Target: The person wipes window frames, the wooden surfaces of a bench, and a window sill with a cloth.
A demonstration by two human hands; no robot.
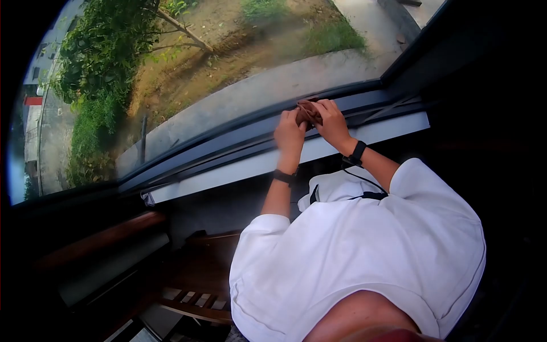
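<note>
A crumpled brown cloth point(308, 113) is held between both hands, just above the window's dark frame point(250, 130). My left hand point(290, 134) grips its left side, with the fingers bent around it. On the other side my right hand point(333, 123) has its fingers closed on the same cloth. Beneath the hands runs the white window sill point(228, 178). Dark bands circle both wrists, and a thin black cord hangs near the right one.
Beyond the window glass are a bush point(99, 114), bare soil and a concrete path point(250, 85). A wooden chair point(196, 308) with a slatted back stands at the lower left, near a reddish-brown wooden rail point(102, 239).
</note>
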